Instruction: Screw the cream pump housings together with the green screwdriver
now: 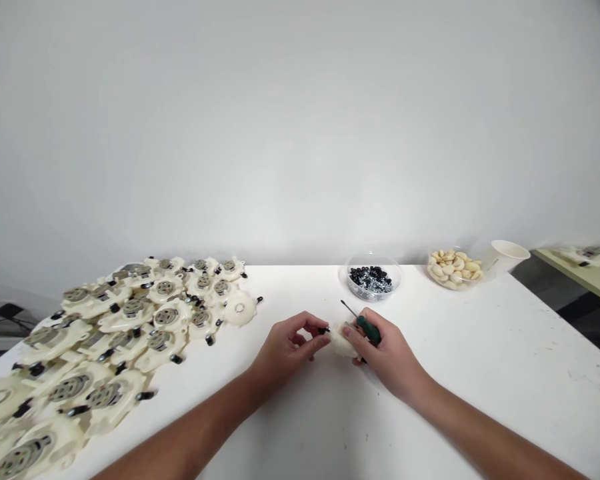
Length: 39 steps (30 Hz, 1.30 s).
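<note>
My right hand point(385, 350) is closed around a cream plastic housing point(340, 341) and also keeps a screwdriver point(368, 328) with a dark green handle, its thin shaft pointing up and to the left. At the housing's left end, my left hand point(295, 343) pinches a small black piece point(324, 330) between thumb and fingertips. Another bit of black shows beneath the right hand. Fingers cover much of the housing. Both hands are just above the white table point(290, 440), near its middle.
Many cream plastic housings point(167, 317) with metal discs and black ends lie piled along the left side. Behind my hands stands a clear bowl point(371, 280) of black pieces and screws. Further right are a bowl of cream pieces point(455, 268) and a white cup point(507, 257).
</note>
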### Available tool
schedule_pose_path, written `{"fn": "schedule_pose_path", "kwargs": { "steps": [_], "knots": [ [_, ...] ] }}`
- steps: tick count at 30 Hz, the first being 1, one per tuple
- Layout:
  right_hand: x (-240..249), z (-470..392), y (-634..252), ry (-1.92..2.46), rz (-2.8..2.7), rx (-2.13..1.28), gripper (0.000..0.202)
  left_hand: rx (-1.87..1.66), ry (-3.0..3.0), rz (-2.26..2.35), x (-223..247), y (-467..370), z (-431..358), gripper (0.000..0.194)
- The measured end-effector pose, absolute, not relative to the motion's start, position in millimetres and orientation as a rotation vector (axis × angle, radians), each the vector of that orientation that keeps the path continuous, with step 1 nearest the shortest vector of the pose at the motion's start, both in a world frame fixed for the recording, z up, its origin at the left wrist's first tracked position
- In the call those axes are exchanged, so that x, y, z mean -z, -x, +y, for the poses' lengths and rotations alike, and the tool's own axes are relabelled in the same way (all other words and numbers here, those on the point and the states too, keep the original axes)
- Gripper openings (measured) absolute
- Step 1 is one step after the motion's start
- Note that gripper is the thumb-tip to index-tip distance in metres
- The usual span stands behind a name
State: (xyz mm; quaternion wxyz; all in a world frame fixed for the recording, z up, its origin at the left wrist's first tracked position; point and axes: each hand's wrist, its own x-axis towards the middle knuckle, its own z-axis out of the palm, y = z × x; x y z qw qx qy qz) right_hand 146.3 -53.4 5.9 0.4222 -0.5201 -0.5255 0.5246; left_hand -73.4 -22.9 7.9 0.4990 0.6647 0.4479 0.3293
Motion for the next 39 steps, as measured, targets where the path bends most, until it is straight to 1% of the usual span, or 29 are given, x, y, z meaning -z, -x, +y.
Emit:
{"fn": "schedule_pose_path", "kwargs": {
  "steps": [5, 11, 16, 19, 24, 30, 39],
  "knots": [
    [-13.0, -53.1, -155.0, 1.307, -1.550, -1.197, 0.036, -0.788, -1.643, 1.000, -11.1, 74.2, -21.8, 0.026],
    [-19.9, -45.5, -170.9, 1.308, -1.732, -0.913, 0.034, -0.830, -1.666, 0.957, -15.7, 73.3, -22.1, 0.023],
    [-17.2, -43.4, -169.6, 1.274, -1.789, -0.865, 0.018, -0.946, -1.755, 1.015, -19.7, 76.1, -20.8, 0.020],
    [-14.4, -40.9, -168.9, 1.252, -1.781, -0.787, 0.021, -1.000, -1.845, 1.058, -21.0, 79.0, -20.3, 0.018],
    [-17.1, -38.3, -172.8, 1.224, -1.732, -0.674, 0.018, -1.018, -1.978, 1.051, -22.0, 80.9, -22.4, 0.018],
    [-24.3, -44.6, -171.2, 1.113, -1.742, -0.622, 0.017, -0.999, -2.030, 1.022, -24.1, 80.0, -25.8, 0.019],
    [-23.2, -43.9, -171.5, 1.118, -1.758, -0.619, 0.018, -1.009, -2.036, 1.019, -26.8, 78.5, -27.6, 0.020]
  ]
}}
